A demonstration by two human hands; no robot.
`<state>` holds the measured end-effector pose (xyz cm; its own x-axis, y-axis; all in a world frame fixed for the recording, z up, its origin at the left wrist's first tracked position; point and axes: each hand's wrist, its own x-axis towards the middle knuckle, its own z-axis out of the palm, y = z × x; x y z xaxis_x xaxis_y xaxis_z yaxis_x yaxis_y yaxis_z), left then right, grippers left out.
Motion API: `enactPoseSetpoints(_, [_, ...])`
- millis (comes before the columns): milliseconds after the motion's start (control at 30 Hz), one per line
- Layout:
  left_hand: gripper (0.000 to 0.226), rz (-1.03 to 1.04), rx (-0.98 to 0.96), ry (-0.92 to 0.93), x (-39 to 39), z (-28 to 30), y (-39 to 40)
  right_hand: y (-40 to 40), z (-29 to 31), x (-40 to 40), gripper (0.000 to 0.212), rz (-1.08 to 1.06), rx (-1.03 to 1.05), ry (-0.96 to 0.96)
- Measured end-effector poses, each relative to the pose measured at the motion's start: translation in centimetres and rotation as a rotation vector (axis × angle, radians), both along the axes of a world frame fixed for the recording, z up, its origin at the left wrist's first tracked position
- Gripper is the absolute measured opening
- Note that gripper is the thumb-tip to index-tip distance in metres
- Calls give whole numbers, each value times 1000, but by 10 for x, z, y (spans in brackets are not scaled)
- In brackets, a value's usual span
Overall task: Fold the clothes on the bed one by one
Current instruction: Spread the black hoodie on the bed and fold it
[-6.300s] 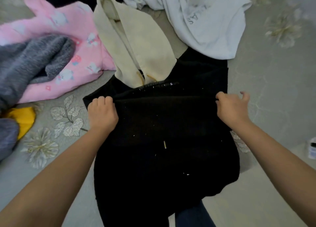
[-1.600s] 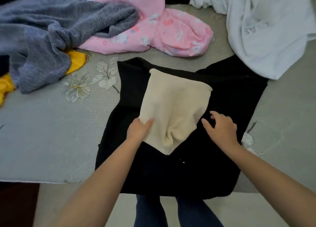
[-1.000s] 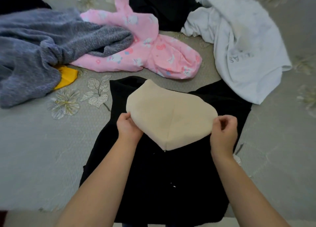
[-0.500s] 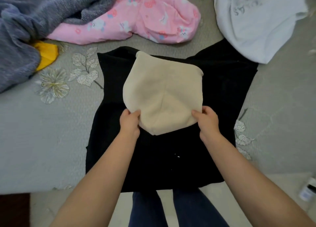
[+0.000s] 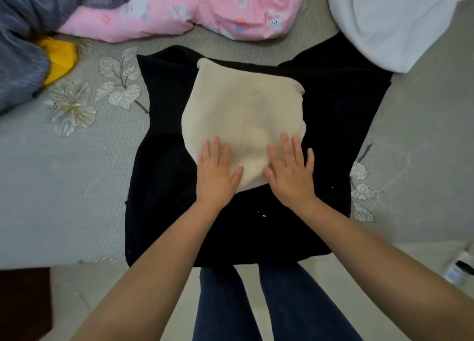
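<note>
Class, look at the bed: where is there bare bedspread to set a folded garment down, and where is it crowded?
Free: the grey bedspread left of the black garment, below the yellow cloth; also the strip right of it, below the white garment. Crowded: the far side, with the grey sweater and pink garment.

A single wide-angle head camera is looking forward and steeply down from above the standing person, close over the near edge of the bed (image 5: 77, 192). It is facing almost straight onto the black garment (image 5: 333, 135), with both forearms reaching in from the bottom. The corners are bending and probably blurring, so the small object at the right edge cannot be made out.
</note>
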<state>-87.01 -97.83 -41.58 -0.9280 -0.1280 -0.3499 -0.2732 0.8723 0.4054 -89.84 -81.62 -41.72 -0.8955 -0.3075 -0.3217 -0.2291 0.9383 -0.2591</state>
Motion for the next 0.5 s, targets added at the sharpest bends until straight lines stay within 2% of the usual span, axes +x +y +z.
enactPoseSetpoints(33, [66,-76,-76,-137,5,-8,1,3,-7,1,55,38,61,-126])
enactPoseSetpoints(100, [69,-135,-183,-328,11,-22,2,10,-22,1,57,89,135,-248])
enactPoseSetpoints(200, [67,-149,-157,-371,13,-32,4,15,-25,-5,57,100,103,-336])
enactPoseSetpoints(267, [65,-175,-95,-269,23,-31,0,20,-18,-3,53,73,11,-269])
enactPoseSetpoints(367, [67,-236,-49,-69,62,-26,-13,42,-6,26,46,-165,-138,64])
enactPoseSetpoints(433, [69,-258,-67,-84,95,-25,-16,64,-5,60,46,-404,-85,164])
enactPoseSetpoints(500, [70,-297,-121,-151,125,-29,-13,85,-11,101,53,-624,36,101])
